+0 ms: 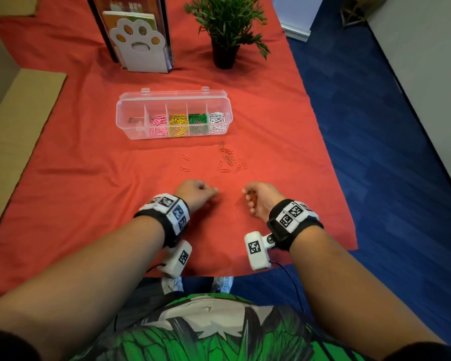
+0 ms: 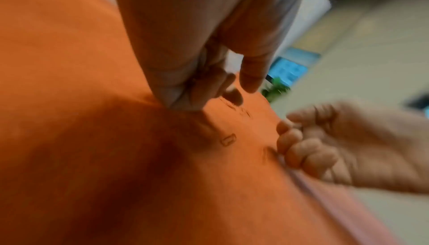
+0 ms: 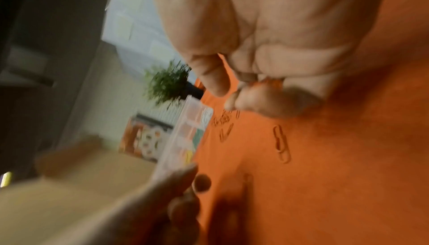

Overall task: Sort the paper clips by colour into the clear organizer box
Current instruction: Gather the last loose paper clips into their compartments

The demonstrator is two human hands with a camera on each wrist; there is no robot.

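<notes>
Your red cloth (image 1: 76, 157) covered the table, with the clear organizer box (image 1: 130, 123) lying open beyond your hands, holding pink, yellow, green and white clips in separate compartments. Your right hand (image 1: 261, 199) had its fingers curled round what looked like orange clips. Your left hand (image 1: 195, 191) was curled, thumb meeting fingertips; whether it pinched anything, you couldn't tell. Loose orange paper clips (image 1: 228, 160) lay between box and hands
</notes>
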